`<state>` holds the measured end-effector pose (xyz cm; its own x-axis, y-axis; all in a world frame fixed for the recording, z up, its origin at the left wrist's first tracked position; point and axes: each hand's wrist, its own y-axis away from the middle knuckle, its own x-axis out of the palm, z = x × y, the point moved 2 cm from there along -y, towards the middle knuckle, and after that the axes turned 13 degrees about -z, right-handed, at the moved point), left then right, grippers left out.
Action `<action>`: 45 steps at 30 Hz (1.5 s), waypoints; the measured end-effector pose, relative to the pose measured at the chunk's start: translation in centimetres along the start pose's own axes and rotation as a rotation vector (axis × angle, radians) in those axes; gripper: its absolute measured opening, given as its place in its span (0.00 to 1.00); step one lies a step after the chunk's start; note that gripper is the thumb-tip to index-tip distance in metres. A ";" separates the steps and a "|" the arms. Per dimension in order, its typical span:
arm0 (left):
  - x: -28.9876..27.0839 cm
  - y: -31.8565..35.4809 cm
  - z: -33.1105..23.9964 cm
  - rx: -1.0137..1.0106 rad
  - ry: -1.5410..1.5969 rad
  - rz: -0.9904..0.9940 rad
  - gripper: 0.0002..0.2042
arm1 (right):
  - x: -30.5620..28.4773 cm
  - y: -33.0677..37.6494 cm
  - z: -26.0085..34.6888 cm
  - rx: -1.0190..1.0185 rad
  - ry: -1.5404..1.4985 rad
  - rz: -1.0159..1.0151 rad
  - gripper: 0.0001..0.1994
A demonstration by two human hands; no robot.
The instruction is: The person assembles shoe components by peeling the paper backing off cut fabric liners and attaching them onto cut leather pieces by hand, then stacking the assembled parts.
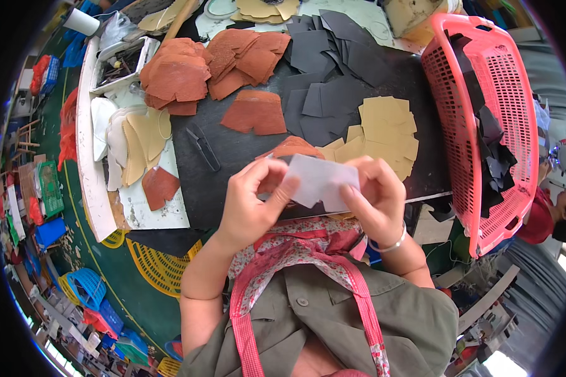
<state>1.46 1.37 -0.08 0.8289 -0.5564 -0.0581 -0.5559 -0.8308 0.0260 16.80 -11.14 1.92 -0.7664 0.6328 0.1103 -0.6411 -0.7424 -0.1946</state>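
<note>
- Left hand (248, 204): centre of the frame, fingers curled, thumb and fingers in a closed grip on the left edge of a pale grey cut piece (321, 182).
- Right hand (376, 200): just right of centre, silver bracelet at the wrist, grip clamped on the right side of the same piece.
- Pale grey cut piece: flat sheet, held between both hands above the near edge of the desk (233, 151), just below centre frame.
- Rust-brown piece (289, 148): directly behind the held piece, partly hidden by it and the fingers; whether it touches the hands cannot be told.
- Tan pieces (387, 129): loose stack on the desk, right of centre, just beyond the right hand.
- Dark grey pieces (333, 63): spread across the upper centre of the desk.
- Rust-brown stacks (195, 66): upper left of centre, several overlapping heaps.
- Black snips (204, 147): lying on the desk, left of the hands, well apart from them.
- Red plastic basket (484, 119): right side of the frame, tilted, holding dark scraps.
- Cream pieces (138, 141): left of the desk, on a white board.
</note>
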 end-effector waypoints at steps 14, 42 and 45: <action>-0.9 -0.1 2.2 0.011 -0.266 -0.041 0.07 | 0.6 -0.4 -4.3 0.048 0.587 -0.002 0.11; -1.8 3.8 4.4 -0.061 -0.491 0.140 0.38 | 1.4 1.7 -4.4 0.015 0.711 0.438 0.43; -2.2 4.3 4.2 -0.169 -0.356 0.183 0.34 | 1.7 1.3 -4.4 -0.013 0.630 0.500 0.42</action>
<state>-3.04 -0.93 -4.00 0.6279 -0.6807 -0.3773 -0.6490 -0.7255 0.2288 14.85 -10.03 -2.42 -0.7931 0.2337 -0.5625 -0.2242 -0.9706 -0.0871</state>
